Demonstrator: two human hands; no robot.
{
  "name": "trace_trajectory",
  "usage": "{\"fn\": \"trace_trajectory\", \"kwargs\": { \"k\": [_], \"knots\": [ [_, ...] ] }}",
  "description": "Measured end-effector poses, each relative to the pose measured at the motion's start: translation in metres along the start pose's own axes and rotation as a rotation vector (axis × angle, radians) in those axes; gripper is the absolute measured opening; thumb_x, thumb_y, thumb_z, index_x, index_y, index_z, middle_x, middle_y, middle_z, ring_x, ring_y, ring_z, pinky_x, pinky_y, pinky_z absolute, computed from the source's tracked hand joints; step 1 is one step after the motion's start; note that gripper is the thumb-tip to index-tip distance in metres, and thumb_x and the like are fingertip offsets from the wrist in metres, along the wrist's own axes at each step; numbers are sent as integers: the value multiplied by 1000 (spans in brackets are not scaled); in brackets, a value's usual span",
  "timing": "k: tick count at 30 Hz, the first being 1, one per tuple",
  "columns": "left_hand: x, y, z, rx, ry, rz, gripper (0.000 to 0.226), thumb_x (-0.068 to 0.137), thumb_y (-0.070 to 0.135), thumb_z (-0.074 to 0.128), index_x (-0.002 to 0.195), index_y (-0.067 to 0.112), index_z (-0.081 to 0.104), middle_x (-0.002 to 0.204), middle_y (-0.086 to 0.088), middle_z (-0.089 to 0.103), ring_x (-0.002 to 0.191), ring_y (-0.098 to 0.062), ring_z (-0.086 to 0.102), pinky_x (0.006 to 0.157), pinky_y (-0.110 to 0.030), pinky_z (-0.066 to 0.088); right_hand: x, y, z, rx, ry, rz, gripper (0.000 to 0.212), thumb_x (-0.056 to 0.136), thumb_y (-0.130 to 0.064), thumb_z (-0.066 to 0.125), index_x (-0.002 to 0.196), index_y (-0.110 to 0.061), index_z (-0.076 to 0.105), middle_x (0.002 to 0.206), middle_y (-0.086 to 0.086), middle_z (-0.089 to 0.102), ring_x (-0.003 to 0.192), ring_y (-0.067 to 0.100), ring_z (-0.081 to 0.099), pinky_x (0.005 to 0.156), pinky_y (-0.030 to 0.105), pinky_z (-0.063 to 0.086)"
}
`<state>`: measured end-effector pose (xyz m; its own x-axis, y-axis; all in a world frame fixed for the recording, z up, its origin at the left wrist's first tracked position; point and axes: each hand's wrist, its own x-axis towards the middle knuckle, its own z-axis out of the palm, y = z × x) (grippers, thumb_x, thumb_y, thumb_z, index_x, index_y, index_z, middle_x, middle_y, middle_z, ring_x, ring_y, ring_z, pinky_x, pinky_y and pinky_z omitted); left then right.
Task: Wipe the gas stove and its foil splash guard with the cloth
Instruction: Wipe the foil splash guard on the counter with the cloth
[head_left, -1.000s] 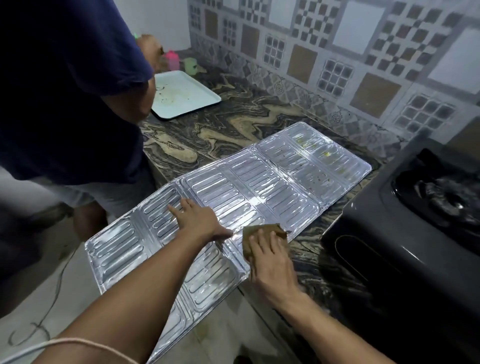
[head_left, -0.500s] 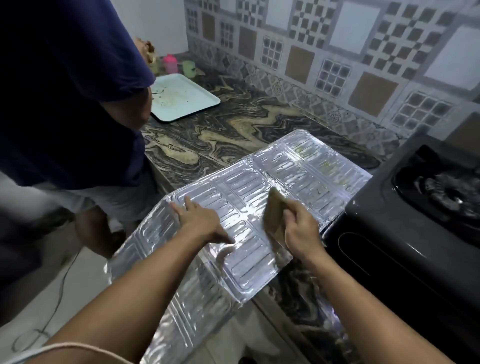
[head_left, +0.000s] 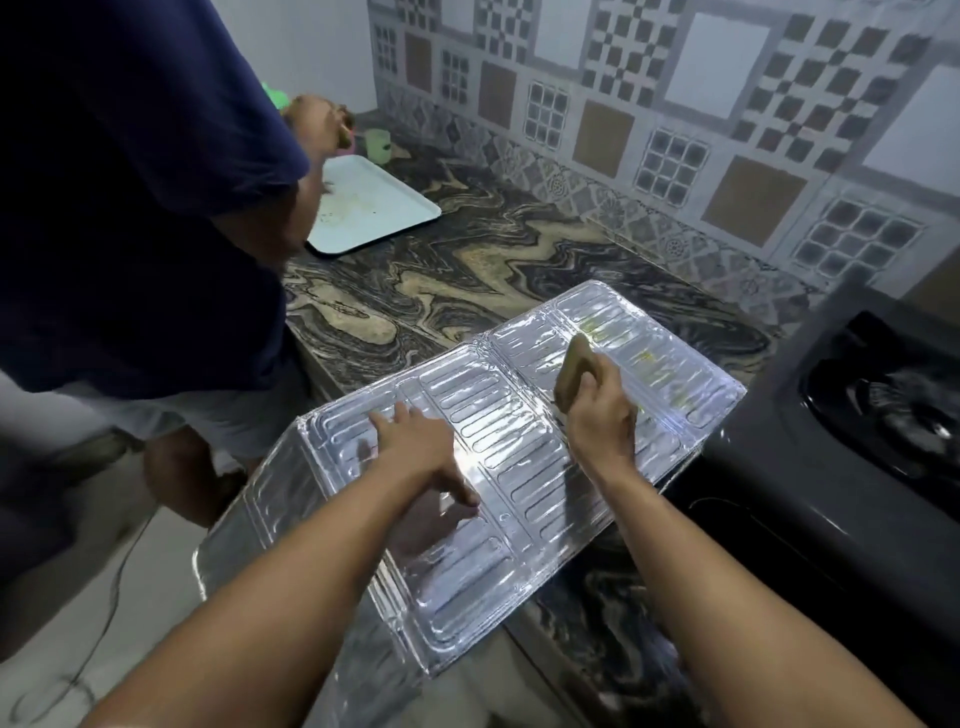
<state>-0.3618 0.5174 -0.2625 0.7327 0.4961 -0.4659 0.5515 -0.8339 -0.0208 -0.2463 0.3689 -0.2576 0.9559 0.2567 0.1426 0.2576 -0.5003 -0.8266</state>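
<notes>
The splash guard (head_left: 493, 467) lies flat on the counter (head_left: 467, 275), its left end hanging past the counter's front edge. The stove (head_left: 841, 467) sits just right of it. Behind and to the left, a tray (head_left: 374, 208) rests on the counter, a cup (head_left: 377, 145) behind it. A second person (head_left: 130, 208) stands left of the counter.

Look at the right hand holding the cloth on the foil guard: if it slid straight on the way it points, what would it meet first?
The right hand with the cloth points up the foil splash guard toward its far panel, so it would probably first meet the yellowish stains, then the guard's far edge.
</notes>
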Motion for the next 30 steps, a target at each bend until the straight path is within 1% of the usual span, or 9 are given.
{"fn": "trace_trajectory", "kwargs": {
  "k": [2,4,6,8,11,14,16,23,30],
  "knots": [
    [6,3,-9,-5,46,-45,113,54,92,51,136,13,49,160,-22,13,147,-43,2,110,-72,1,3,5,5,-76,-10,-124,34,100,-32,30,131,-23,40,114,12,60,99,32,59,76,42,49],
    [17,9,-4,-45,112,-29,127,54,95,46,150,13,27,161,-21,-3,148,-41,-6,111,-70,-2,1,10,11,-175,-134,-251,37,100,-37,31,136,-26,36,126,7,52,105,25,53,88,42,46],
    [27,13,8,-71,91,60,136,55,92,52,154,17,-5,160,-14,-19,148,-34,-16,113,-67,-4,-4,18,17,-358,-326,-317,42,99,-43,30,132,-21,41,133,6,46,117,27,47,102,52,39],
    [34,12,20,-103,4,84,141,52,91,56,153,21,-16,158,-6,-28,147,-29,-22,111,-69,-5,-6,29,24,-549,-453,-344,52,99,-43,25,141,-14,33,149,10,32,138,35,29,114,53,23],
    [36,7,25,-129,-30,74,144,48,91,58,153,24,-16,158,-2,-28,148,-26,-21,109,-72,-1,-6,44,38,-723,-561,-378,63,97,-51,15,153,-22,4,161,12,4,147,37,2,119,52,4],
    [33,6,26,-128,-27,32,144,49,90,59,153,23,-14,159,-3,-27,148,-27,-20,110,-71,3,3,46,54,-781,-599,-456,67,89,-59,2,152,-35,1,161,11,-3,147,38,-6,118,55,-1],
    [32,6,26,-146,-33,2,145,49,90,60,153,22,-15,159,-4,-27,148,-29,-20,110,-71,4,15,42,64,-798,-637,-485,61,94,-59,9,151,-39,0,161,8,-7,147,36,-11,117,54,-5],
    [34,2,25,-135,-22,-8,146,47,91,59,153,21,-12,161,-5,-22,148,-30,-17,110,-71,9,72,19,110,-797,-633,-447,55,97,-56,8,149,-44,-3,162,3,-7,147,32,-10,115,58,-9],
    [36,2,25,-123,-20,-10,146,47,93,55,153,21,-14,160,-6,-23,148,-32,-17,111,-70,9,100,27,97,-813,-492,-123,58,93,-61,3,148,-43,-3,162,4,-8,147,33,-9,108,68,-14]
  ]
}}
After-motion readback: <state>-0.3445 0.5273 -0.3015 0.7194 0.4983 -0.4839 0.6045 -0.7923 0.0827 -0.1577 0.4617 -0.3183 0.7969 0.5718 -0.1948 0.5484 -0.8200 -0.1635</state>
